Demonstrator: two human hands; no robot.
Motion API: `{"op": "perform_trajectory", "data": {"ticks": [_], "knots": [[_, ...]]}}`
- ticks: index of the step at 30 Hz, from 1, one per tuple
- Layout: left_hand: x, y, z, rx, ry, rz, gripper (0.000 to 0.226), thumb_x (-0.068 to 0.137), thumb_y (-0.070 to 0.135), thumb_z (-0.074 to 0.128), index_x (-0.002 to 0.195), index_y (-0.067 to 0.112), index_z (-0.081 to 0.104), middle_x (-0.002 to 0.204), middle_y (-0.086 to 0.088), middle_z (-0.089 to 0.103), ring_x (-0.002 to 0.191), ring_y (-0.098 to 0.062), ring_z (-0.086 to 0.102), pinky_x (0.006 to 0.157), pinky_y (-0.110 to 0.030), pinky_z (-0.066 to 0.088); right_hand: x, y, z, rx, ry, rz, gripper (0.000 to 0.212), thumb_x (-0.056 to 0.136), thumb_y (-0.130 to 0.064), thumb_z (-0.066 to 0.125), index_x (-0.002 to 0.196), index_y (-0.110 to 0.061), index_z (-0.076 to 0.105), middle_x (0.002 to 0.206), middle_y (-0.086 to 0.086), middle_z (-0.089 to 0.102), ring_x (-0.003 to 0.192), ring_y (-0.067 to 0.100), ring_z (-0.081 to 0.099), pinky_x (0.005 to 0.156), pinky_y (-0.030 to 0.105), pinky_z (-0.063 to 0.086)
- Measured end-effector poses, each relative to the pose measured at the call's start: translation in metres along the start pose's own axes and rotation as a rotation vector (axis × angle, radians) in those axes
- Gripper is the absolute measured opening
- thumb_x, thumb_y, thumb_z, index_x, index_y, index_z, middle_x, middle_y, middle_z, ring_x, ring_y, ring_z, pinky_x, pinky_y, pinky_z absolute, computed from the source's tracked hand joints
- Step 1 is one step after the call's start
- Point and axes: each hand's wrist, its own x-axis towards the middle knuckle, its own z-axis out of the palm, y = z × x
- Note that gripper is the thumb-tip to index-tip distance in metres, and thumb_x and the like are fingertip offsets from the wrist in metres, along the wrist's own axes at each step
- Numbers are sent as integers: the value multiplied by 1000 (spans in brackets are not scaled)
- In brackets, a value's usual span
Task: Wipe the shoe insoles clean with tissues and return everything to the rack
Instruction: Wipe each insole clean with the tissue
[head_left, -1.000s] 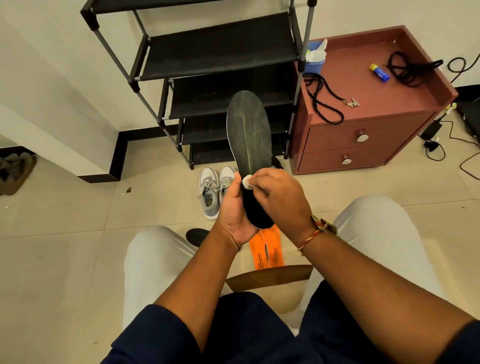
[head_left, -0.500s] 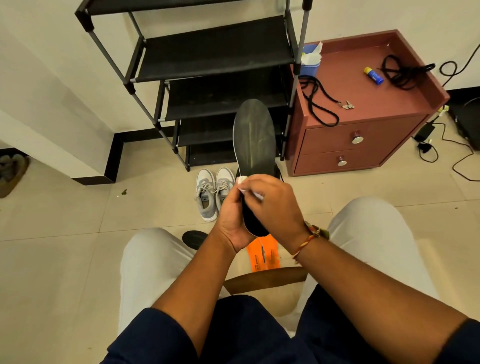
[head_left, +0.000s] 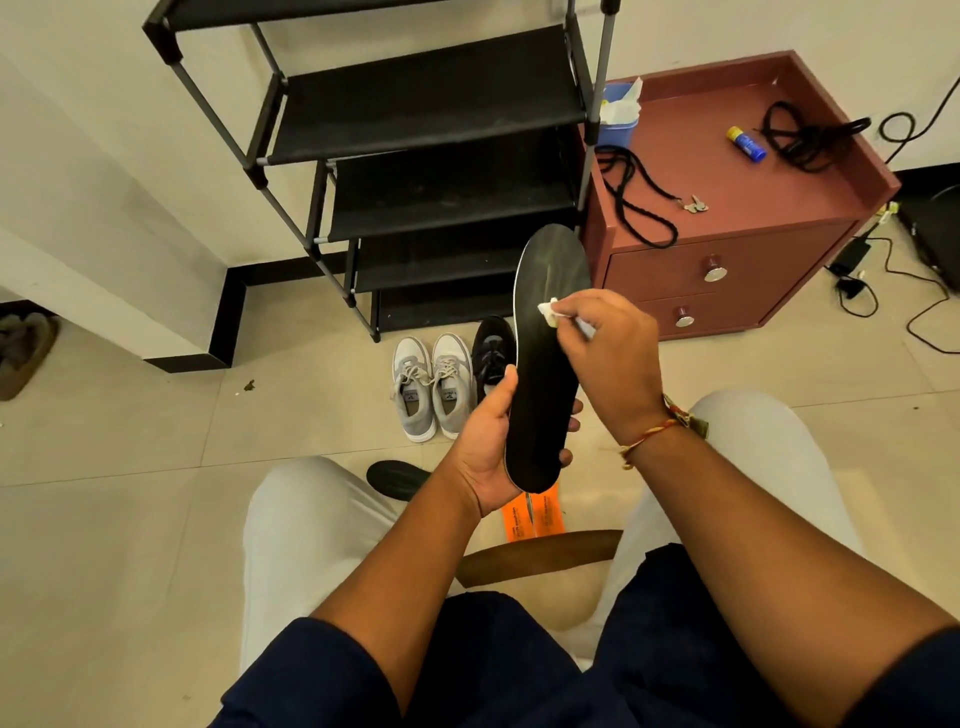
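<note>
My left hand (head_left: 485, 447) grips the heel end of a black insole (head_left: 545, 374), holding it upright above my knees. My right hand (head_left: 608, 353) pinches a small white tissue (head_left: 549, 312) and presses it against the insole's upper half. Another black insole (head_left: 397, 479) lies on the floor by my left knee. Two orange insoles (head_left: 535, 514) lie on the floor between my legs. The black shoe rack (head_left: 431, 156) stands ahead with bare shelves. A blue tissue box (head_left: 618, 117) sits on the red cabinet (head_left: 737, 208).
A pair of grey sneakers (head_left: 434, 387) and a black shoe (head_left: 493, 351) stand on the floor before the rack. The cabinet top holds black cords (head_left: 636, 195), keys and a small blue bottle (head_left: 746, 143). Cables trail at right. A wooden chair edge (head_left: 540, 553) shows between my legs.
My right hand slid the tissue up the insole, away from my left hand. The insole tilted slightly right, and the black shoe behind it came into view.
</note>
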Motion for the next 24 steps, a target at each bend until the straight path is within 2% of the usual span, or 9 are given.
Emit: {"op": "perform_trajectory", "data": {"ticks": [4,7,9,11,13,16,18,21,24], "knots": [[1,5,-5,-42,30,19,56,100,60,40,125,18,67,118,-12,62,105,-26,54,77,-38,43,-13,-16,7,80,-85,-31,11,86,-5,70,94,-8,76,96,4,73,91,16,67,88,29,55],[-1,9,-3,-129,66,48,50,99,54,47,122,15,68,115,-13,67,114,-27,59,98,-39,43,-30,-37,18,122,-179,-76,14,84,-6,69,95,-11,77,99,1,73,95,11,66,93,28,53],[-1,10,-3,-143,70,67,48,98,52,49,118,14,71,113,-13,68,112,-26,63,102,-38,42,-32,-39,20,127,-197,-94,15,85,-7,68,97,-12,77,101,0,73,98,12,66,94,31,52],[-3,9,-1,-118,59,72,50,99,54,48,119,16,72,118,-14,65,116,-28,59,100,-39,40,-27,-34,18,108,-179,-121,14,86,-7,68,97,-10,76,100,2,72,97,15,66,93,35,53],[-2,9,-1,-82,34,64,52,98,58,47,122,18,70,122,-14,60,116,-30,53,91,-41,40,-20,-28,13,57,-123,-141,12,86,-7,69,96,-9,75,98,3,72,96,18,66,90,36,53],[-1,7,-2,-12,10,46,58,99,61,40,124,17,69,114,-13,63,98,-24,56,72,-36,43,-5,-12,7,1,-12,-93,11,87,-7,68,95,-7,75,96,5,72,92,21,66,86,37,55],[-2,6,-2,27,-7,19,66,99,63,37,134,13,62,114,-13,63,95,-22,56,71,-34,44,4,3,3,-6,47,-21,10,87,-7,68,94,-6,74,95,7,72,90,20,66,84,31,55],[-2,4,-1,50,-18,-17,73,98,65,36,142,9,53,115,-14,62,95,-21,56,71,-33,47,8,19,-2,35,79,138,10,90,-10,68,97,-8,74,96,5,71,89,13,64,79,12,47],[-1,3,-2,44,-33,-15,74,98,65,35,142,8,52,117,-14,61,97,-22,56,73,-34,47,4,20,2,175,63,347,9,92,-17,67,99,-15,72,98,-1,69,92,10,63,75,14,53]]}}
